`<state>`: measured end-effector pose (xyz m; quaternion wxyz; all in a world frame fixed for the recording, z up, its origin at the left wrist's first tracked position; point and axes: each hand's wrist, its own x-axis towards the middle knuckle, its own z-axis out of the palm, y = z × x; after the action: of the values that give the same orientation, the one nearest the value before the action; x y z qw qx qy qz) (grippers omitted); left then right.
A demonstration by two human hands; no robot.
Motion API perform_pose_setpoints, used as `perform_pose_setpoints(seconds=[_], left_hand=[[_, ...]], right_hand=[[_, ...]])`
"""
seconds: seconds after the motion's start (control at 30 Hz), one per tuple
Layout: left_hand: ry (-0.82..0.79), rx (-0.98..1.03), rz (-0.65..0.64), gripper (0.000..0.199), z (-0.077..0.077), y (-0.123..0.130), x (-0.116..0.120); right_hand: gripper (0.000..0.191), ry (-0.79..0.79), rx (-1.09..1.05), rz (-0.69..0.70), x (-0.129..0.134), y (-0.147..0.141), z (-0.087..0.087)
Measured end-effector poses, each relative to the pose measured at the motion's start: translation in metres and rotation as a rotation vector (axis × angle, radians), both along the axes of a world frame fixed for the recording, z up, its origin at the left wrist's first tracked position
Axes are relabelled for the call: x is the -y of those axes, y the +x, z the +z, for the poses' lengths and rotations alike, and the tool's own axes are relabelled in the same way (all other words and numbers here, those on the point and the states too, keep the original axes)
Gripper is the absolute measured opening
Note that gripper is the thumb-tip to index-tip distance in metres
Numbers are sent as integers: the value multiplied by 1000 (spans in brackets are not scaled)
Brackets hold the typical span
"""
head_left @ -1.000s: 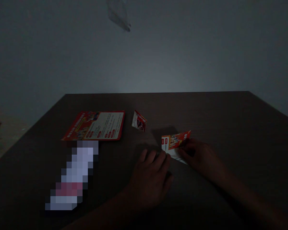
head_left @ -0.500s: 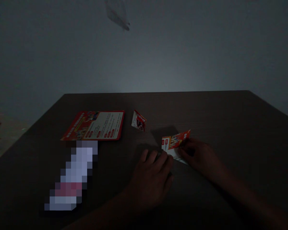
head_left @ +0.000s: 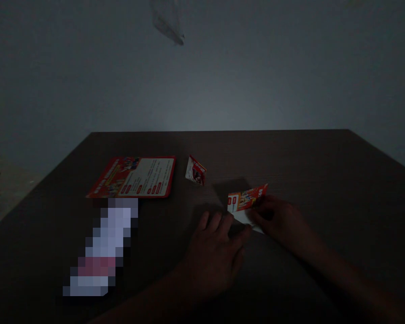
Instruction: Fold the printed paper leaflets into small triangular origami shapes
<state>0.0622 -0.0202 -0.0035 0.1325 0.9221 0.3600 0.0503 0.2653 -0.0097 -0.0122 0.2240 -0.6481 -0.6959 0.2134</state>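
A small folded sheet of printed paper (head_left: 243,198) stands partly raised on the dark table, its red-and-orange printed flap up and a white part lying below. My right hand (head_left: 283,221) pinches it at its right side between thumb and fingers. My left hand (head_left: 214,252) rests palm down to the left, fingers apart, with the index fingertip reaching the near edge of the white part. Beyond my left hand sits another small folded paper piece (head_left: 196,171), red and white, tilted up from the tabletop.
A stack of red-and-white printed leaflets (head_left: 148,175) lies at the left. Nearer to me is a long pale object (head_left: 103,247), blurred out by pixels. The wooden table (head_left: 273,153) meets a grey wall (head_left: 256,67), where something translucent (head_left: 168,24) hangs.
My left index finger has stretched out to the right along the paper's near edge. The right hand keeps its pinch and has barely moved. The other papers lie as before.
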Motion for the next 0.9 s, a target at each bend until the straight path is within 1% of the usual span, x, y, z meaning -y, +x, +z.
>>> perform_pose_setpoints(seconds=[0.13, 0.3, 0.4, 0.7, 0.9], left_hand=[[11, -2, -11, 44, -1, 0, 3], [-15, 19, -1, 47, 5, 2, 5], [-31, 43, 24, 44, 8, 3, 3], [-51, 66, 43, 40, 9, 1, 0], [-27, 39, 45, 41, 8, 1, -1]], right_hand=[[25, 5, -12, -20, 0, -1, -1], [25, -9, 51, -20, 1, -1, 2], [25, -12, 85, -16, 2, 0, 4], [20, -117, 82, 11, 6, 9, 7], [19, -150, 82, 22, 5, 11, 5]])
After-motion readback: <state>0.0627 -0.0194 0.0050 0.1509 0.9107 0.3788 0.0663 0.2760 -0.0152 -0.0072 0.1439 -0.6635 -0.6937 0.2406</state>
